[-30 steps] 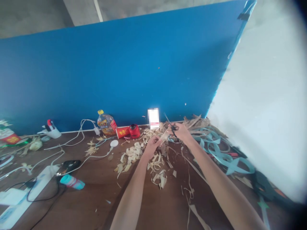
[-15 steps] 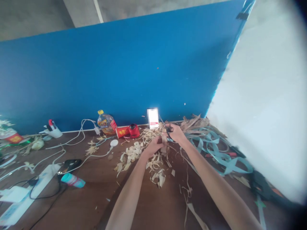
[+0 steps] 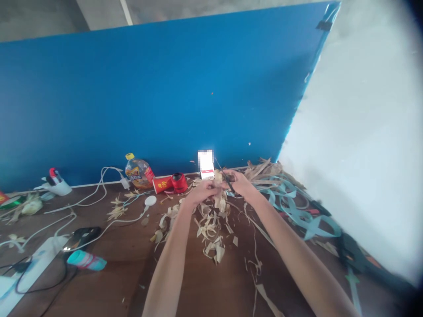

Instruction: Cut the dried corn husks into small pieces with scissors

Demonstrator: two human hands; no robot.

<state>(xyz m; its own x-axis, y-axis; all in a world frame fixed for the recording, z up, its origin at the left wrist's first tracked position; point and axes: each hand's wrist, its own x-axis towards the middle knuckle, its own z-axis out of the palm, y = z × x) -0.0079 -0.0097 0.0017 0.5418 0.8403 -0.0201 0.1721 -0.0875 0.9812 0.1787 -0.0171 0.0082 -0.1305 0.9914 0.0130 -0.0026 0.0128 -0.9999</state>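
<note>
Near the table's back edge, my left hand (image 3: 202,193) pinches a pale dry husk strip (image 3: 218,179) that stands up between my hands. My right hand (image 3: 238,181) is closed on dark scissors (image 3: 227,179), whose thin blade points up and to the left beside the strip. Curled beige husk pieces (image 3: 209,230) lie beneath and in front of both hands. Just behind them a small bright white screen (image 3: 206,162) leans against the blue panel. My fingertips are partly hidden by the husk.
Left of my hands are a red can (image 3: 162,184), a bottle (image 3: 139,172), white cables, a cyan roll (image 3: 86,260) and a power strip (image 3: 36,264). To the right lie light-blue ribbon (image 3: 291,202) and a black glue-gun-like tool (image 3: 355,253).
The view has shifted slightly right. My left hand has risen to the husk's upper part, and the scissors now show more clearly beside the strip.
</note>
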